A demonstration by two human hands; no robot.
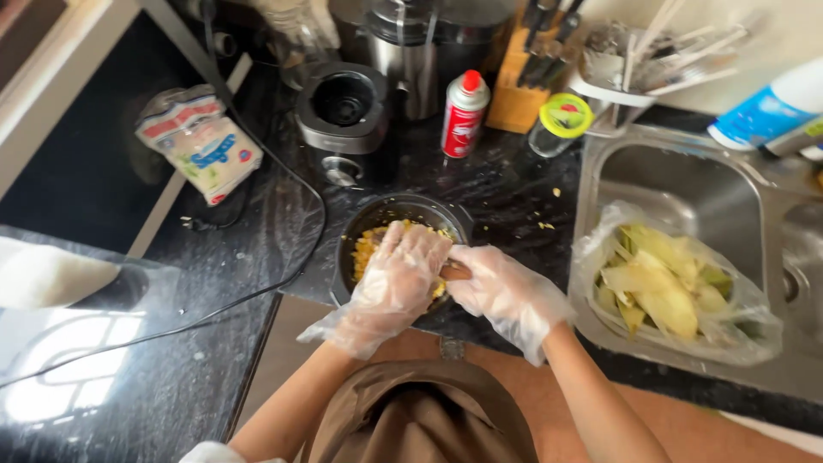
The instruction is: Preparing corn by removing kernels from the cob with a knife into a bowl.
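Both hands wear clear plastic gloves and meet over a dark bowl (410, 208) of yellow corn kernels (366, 247) at the counter's front edge. My left hand (399, 276) wraps over a corn cob that it mostly hides, above the bowl. My right hand (501, 291) grips a brown handle (454, 272) pressed against the cob; the rest of that tool is hidden under my left hand.
A clear bag of green corn husks (664, 287) lies in the steel sink (686, 184) at right. Behind the bowl stand a small appliance base (343, 116), a red spray can (464, 114), a knife block (525, 73) and a jar (561, 123). A white packet (201, 141) lies on the dark hob at left.
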